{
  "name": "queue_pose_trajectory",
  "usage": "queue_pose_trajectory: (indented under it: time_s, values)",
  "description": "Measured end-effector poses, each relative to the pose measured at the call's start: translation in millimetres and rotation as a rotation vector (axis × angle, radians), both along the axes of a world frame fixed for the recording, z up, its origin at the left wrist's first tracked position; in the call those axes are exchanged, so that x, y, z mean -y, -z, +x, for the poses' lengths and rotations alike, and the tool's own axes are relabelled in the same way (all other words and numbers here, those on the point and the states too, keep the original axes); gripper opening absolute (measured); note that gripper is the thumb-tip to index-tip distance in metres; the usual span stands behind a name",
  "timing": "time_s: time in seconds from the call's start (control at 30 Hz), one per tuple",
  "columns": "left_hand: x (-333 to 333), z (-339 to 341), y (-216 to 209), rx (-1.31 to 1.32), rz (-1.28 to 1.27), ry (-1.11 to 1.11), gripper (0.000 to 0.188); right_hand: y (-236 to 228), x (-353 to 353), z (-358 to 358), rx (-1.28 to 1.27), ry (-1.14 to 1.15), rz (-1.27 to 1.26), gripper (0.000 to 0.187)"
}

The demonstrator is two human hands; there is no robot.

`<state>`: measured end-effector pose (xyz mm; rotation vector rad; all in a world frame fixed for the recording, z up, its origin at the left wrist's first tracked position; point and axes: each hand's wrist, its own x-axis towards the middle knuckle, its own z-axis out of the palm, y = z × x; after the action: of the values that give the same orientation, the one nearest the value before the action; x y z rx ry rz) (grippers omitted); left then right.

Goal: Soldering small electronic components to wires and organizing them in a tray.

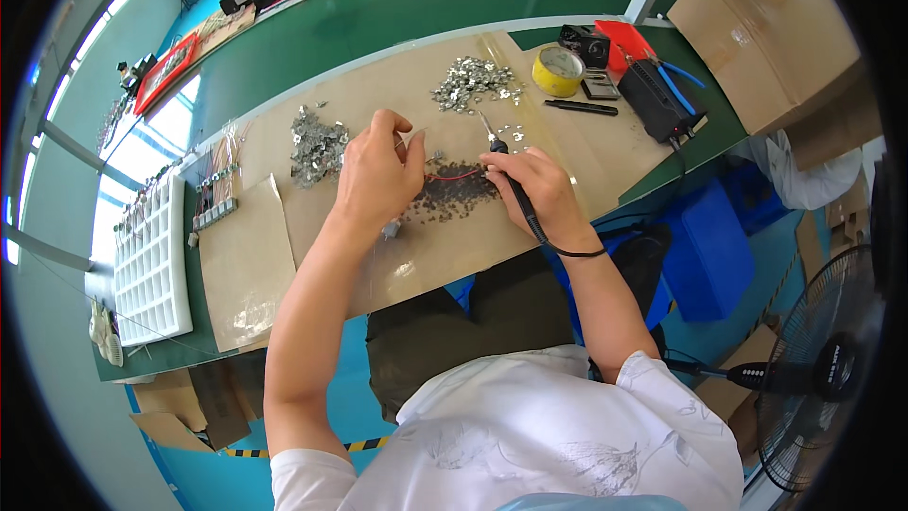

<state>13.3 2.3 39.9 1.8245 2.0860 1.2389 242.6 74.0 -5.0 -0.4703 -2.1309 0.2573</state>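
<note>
My right hand (539,189) is closed around a black soldering iron (515,187), its metal tip pointing up and away over the brown work sheet. My left hand (376,170) is to the left, thumb and bent forefinger close together; what they pinch is too small to make out. A thin red wire (454,177) stretches between the two hands, above a spread of small dark parts (452,201). Under the left hand's palm edge a small grey block (391,228) shows in part. Beyond the hands is a heap of small silvery metal pieces (470,83); another metal heap (318,146) lies left of my left hand.
At right are yellow tape (558,71), a black tool (581,108), a black corded box (657,99) and a red tray (624,42). A white compartment tray (156,265) and wired parts (217,191) stand left. Cardboard box (771,33) and fan (823,369) flank the right side.
</note>
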Motion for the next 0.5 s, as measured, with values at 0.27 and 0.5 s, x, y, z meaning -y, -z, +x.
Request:
queue_pose_trajectory:
  time_s: [0.27,0.5]
  values:
    - [-10,16,-11,0.189,0.076,0.182,0.009,10,22,23,-0.284,0.073,-0.595,0.035]
    - [-7,26,24,0.313,-0.128,0.260,0.012,29,21,35,-0.559,0.002,-0.667,0.022]
